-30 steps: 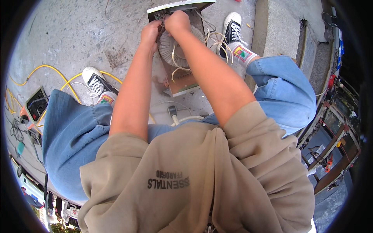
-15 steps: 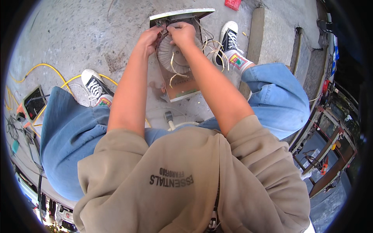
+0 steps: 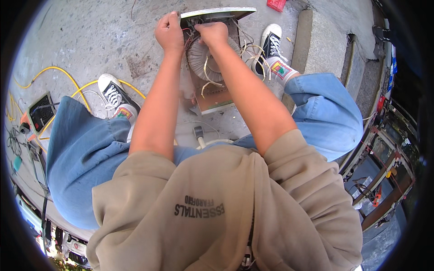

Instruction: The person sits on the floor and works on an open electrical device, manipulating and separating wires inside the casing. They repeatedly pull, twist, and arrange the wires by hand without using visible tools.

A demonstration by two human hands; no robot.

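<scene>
Head view: your left hand (image 3: 169,34) curls beside the white-edged panel (image 3: 217,13), apart from your right hand (image 3: 214,34) at the toroidal coil (image 3: 197,64), between your shoes (image 3: 111,91). Whether either grips anything cannot be told.

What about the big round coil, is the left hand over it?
No: the left hand is left of the coil, while the right hand covers part of it.

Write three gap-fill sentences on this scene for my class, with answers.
1. The left hand is beside the ____ end of the white-edged panel.
2. The hand nearer the round coil is the person's ____ one.
3. The thicker cable near the left shoe is ____ in colour.

Missing words: left; right; yellow.
</scene>
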